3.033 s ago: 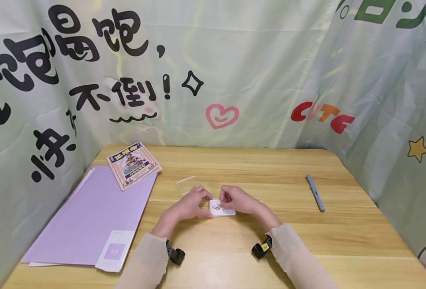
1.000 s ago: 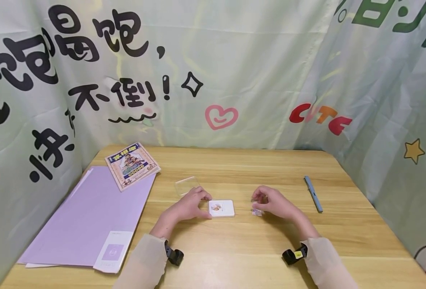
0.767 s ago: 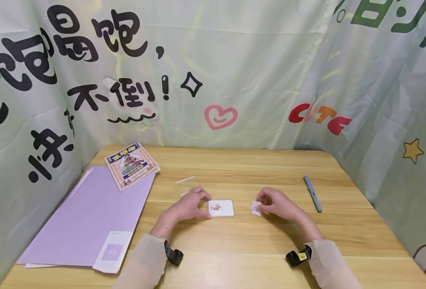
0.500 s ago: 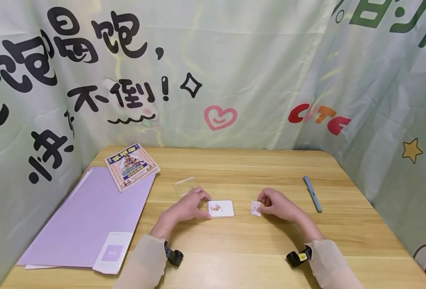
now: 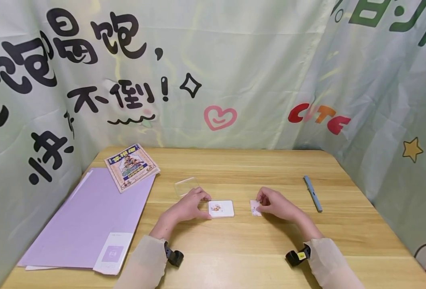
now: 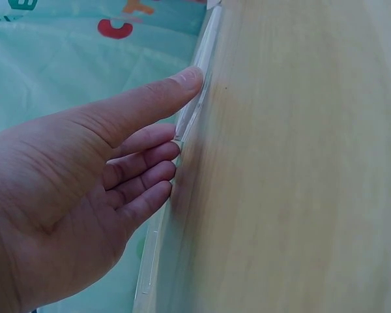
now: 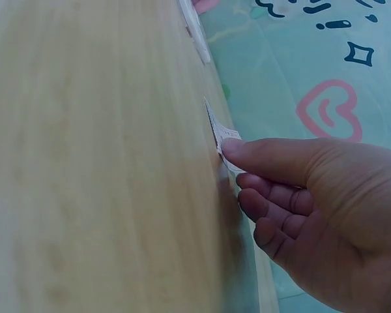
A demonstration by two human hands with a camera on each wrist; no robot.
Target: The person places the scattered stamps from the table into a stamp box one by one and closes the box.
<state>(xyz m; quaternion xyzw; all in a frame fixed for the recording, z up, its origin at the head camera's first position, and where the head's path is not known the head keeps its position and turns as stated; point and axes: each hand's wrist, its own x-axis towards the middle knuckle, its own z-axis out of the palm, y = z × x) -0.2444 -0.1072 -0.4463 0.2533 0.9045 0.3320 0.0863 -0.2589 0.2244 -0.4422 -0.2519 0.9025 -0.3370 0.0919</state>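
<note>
A small flat white case [image 5: 228, 209] with rounded corners lies mid-table, a little printed picture on its left half. My left hand [image 5: 188, 205] holds its left end between thumb and fingers; in the left wrist view the thumb lies along the near edge of the case [image 6: 210, 52]. To the right, my right hand [image 5: 277, 205] pinches a small square of paper with a pale pink print [image 5: 254, 208]. In the right wrist view this paper [image 7: 227, 134] is slightly curved, its near end under the thumb, the index finger hidden behind.
A clear plastic lid [image 5: 186, 185] lies behind the left hand. A blue pen [image 5: 312, 194] is at the right. At the left a purple folder [image 5: 90, 216] carries a printed booklet [image 5: 132, 166] and a white-and-purple packet [image 5: 113, 253]. Printed curtain [image 5: 256, 80] surrounds the table.
My right hand has left the white case and moved right, where it now pinches the paper square. The printed picture on the case has come into view. My left hand has stayed put.
</note>
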